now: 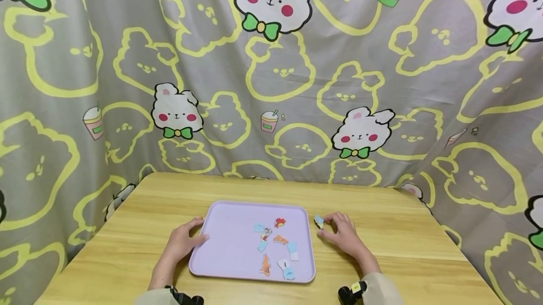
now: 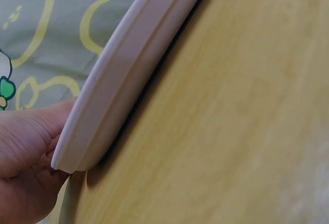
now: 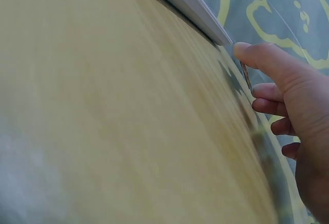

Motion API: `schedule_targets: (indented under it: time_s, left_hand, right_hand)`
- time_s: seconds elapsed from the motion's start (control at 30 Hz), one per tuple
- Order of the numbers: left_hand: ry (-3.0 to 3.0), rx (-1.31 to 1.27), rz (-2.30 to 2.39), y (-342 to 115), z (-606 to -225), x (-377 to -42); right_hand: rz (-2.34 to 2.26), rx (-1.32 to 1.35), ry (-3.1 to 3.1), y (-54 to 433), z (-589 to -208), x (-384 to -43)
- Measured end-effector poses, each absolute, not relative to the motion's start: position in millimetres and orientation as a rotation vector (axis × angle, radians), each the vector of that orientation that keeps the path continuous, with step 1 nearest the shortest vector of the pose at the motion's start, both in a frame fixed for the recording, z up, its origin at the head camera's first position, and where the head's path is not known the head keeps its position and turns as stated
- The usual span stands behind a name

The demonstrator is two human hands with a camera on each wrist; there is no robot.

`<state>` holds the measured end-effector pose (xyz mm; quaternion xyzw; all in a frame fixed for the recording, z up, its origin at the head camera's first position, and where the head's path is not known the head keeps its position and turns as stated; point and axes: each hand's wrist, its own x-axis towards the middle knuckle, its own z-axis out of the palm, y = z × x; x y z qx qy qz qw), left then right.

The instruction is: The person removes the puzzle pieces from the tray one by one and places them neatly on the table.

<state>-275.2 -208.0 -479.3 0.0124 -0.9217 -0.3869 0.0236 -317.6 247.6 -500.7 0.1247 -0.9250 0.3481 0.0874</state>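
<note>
A lilac tray (image 1: pixel 237 248) lies on the table with several small flat puzzle pieces on its right half. Among them are a red piece (image 1: pixel 280 222), an orange piece (image 1: pixel 266 265) and a light blue and white piece (image 1: pixel 292 251). At the tray's left rim, my left hand (image 1: pixel 181 241) holds the edge, thumb over the inside. Just beyond the right rim, my right hand (image 1: pixel 342 235) pinches a small blue puzzle piece (image 1: pixel 319 222) between thumb and fingers. The right wrist view shows this puzzle piece (image 3: pixel 247 76) edge-on, raised above the table.
The wooden table (image 1: pixel 403 248) extends around the tray on all sides. Behind it and at both sides hangs a grey curtain (image 1: pixel 292 163) printed with rabbits and yellow outlines. Black wrist devices (image 1: pixel 351 293) sit by both sleeves.
</note>
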Motion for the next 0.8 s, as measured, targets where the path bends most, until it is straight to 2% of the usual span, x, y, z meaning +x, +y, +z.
schedule_targets:
  time_s: [0.8]
  left_hand:
    - [-2.849, 0.039, -1.244, -209.1, -477.0, -274.7]
  right_hand:
    - [0.647, 0.443, -2.848, 240.7, -487.3, -320.4]
